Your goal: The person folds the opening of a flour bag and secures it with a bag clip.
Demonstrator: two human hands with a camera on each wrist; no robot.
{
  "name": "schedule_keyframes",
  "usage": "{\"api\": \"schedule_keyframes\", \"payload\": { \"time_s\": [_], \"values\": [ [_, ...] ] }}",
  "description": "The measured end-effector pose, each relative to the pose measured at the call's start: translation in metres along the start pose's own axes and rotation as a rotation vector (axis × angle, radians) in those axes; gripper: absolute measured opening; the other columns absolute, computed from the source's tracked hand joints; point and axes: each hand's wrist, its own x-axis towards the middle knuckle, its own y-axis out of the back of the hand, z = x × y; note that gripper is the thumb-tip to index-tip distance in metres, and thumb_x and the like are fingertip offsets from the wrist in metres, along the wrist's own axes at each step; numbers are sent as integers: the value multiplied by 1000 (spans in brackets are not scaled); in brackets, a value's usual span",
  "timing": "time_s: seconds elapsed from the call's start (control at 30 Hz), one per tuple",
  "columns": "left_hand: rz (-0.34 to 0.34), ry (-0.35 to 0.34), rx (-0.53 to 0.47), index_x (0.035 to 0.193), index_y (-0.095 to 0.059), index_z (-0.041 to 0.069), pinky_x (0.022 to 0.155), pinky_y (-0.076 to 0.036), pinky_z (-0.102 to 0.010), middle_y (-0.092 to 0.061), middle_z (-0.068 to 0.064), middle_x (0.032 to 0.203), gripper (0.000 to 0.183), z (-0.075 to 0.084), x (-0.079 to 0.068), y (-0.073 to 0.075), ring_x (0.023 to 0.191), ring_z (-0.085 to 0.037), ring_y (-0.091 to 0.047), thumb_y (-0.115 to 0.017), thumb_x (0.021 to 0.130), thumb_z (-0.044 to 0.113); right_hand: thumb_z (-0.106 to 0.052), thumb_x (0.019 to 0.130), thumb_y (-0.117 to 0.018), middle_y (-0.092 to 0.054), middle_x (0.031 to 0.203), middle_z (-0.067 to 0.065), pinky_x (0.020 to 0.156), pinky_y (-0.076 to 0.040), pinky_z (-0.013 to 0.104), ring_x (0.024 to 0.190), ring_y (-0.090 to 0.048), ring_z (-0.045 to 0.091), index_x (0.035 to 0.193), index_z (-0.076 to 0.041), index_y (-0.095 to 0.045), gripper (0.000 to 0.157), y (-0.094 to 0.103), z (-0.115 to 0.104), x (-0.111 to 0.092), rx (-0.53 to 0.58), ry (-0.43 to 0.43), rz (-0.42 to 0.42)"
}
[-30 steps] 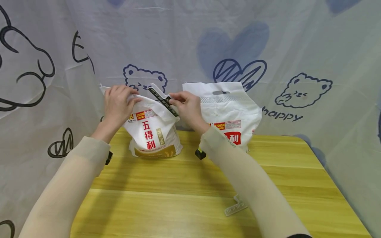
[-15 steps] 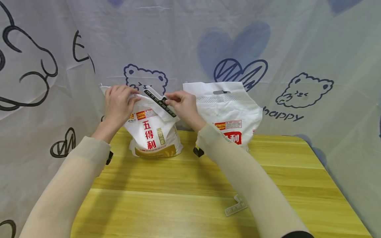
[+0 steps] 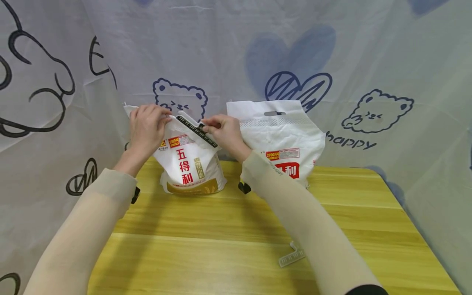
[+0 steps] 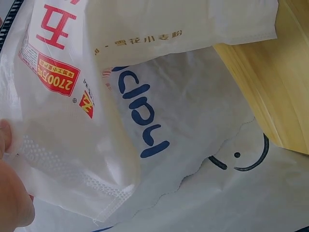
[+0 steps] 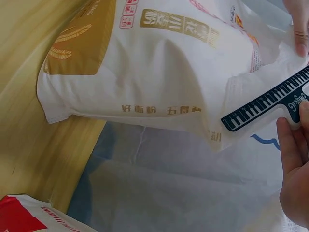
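A white flour bag [image 3: 206,170] with red lettering stands upright on the left of the table, its top folded over. My left hand [image 3: 145,129] pinches the top edge near the left corner; in the left wrist view its fingers [image 4: 14,193] show at the frame's edge. Between thumb and fingers, my right hand [image 3: 229,133] pinches a black bag clip [image 3: 197,132] with a piano-key pattern. The clip lies aslant along the fold at the bag's upper right. In the right wrist view, the clip's long bar [image 5: 263,104] overlaps the white plastic, near the left fingertips [image 5: 301,41].
Just right, a second white flour bag [image 3: 284,137] stands upright, with a handle slot in its top. A pale see-through clip [image 3: 291,259] lies on the wooden table [image 3: 177,254] by the right forearm. A printed cloth [image 3: 228,49] hangs behind.
My right hand has moved left and slightly down with the clip, bringing it from above the bag's right shoulder onto the folded edge. The left hand has stayed nearly in place.
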Motion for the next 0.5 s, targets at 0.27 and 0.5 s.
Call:
{"api": "schedule_keyframes", "payload": {
  "time_s": [0.27, 0.5],
  "values": [
    [-9, 4, 1, 110, -72, 2, 112, -33, -55, -72, -18, 110, 17, 2, 0, 1, 113, -38, -58, -69, 100, 15, -1, 91, -77, -78, 106, 13, 80, -58, 20, 95, -74, 22, 108, -1, -79, 17, -5, 5, 1, -16, 0, -6],
    [-6, -2, -4, 107, -71, 3, 113, -32, -54, -72, -16, 108, 14, 2, -1, 1, 113, -37, -58, -68, 100, 14, -4, 92, -78, -77, 108, 12, 79, -57, 20, 93, -72, 21, 110, -4, -79, 18, -7, 4, 1, -58, -2, -28]
  ]
}}
